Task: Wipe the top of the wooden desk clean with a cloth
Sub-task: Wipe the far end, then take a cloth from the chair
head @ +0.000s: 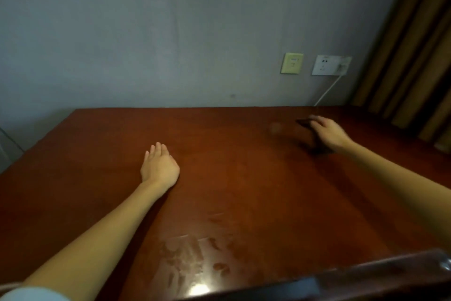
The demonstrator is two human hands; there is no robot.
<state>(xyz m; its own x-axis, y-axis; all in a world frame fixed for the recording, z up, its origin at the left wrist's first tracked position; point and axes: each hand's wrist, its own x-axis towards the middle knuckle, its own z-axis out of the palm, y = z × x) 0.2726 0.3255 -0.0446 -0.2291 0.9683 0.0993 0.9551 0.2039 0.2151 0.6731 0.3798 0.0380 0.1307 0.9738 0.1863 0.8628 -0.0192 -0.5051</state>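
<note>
Head: cloth (308,133) diagonal under right hand (328,131)

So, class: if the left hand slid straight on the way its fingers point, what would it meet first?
Probably the grey wall: the left hand points toward the back edge of the wooden desk, with only bare wood showing ahead.
</note>
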